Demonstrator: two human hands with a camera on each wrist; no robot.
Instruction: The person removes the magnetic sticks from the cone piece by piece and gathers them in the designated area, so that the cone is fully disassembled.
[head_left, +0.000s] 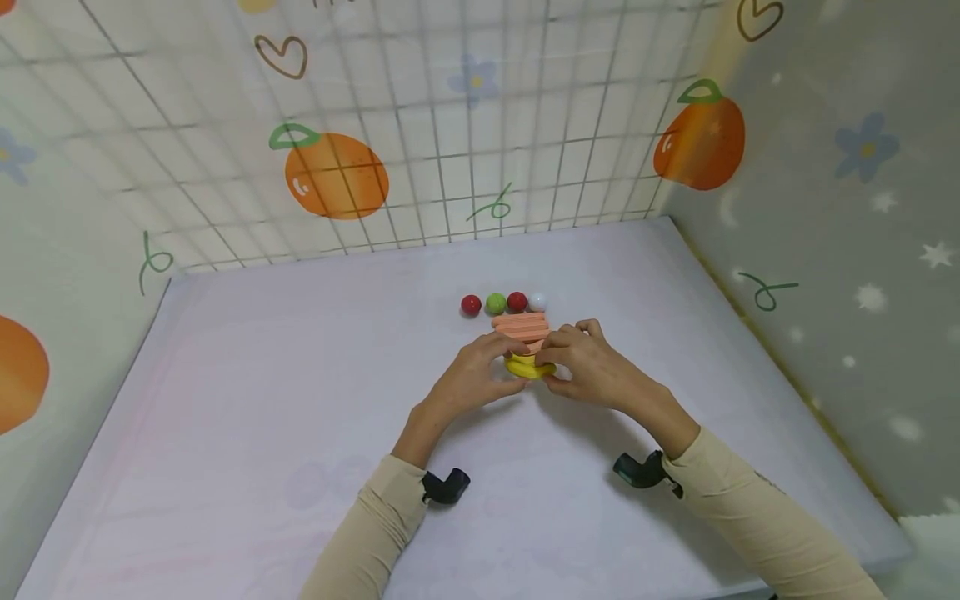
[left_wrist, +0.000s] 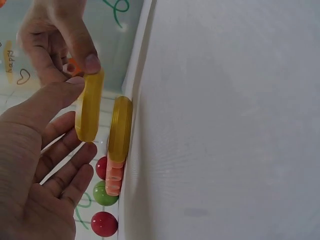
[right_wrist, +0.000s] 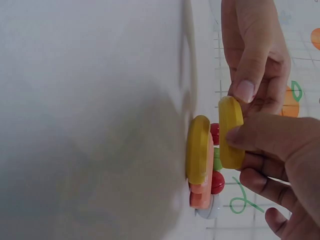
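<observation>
Both hands hold a yellow toy banana (left_wrist: 91, 107) just above the white table. My left hand (head_left: 476, 367) has its thumb and fingers at the left end. From the other side, my right hand (head_left: 592, 362) pinches it, with the thumb flat on its face in the right wrist view. A second yellow toy banana (right_wrist: 198, 150) lies on the table below, apart from the held one. Beyond it, pink toy sausages (head_left: 521, 325) lie side by side, the nearest partly hidden by the fingers.
Behind the sausages stands a row of small balls: a red ball (head_left: 471, 305), a green ball (head_left: 496, 303), another red ball (head_left: 517, 302) and a white ball (head_left: 537, 302). The white table (head_left: 262, 400) meets a grid-patterned backdrop (head_left: 420, 100) at the back.
</observation>
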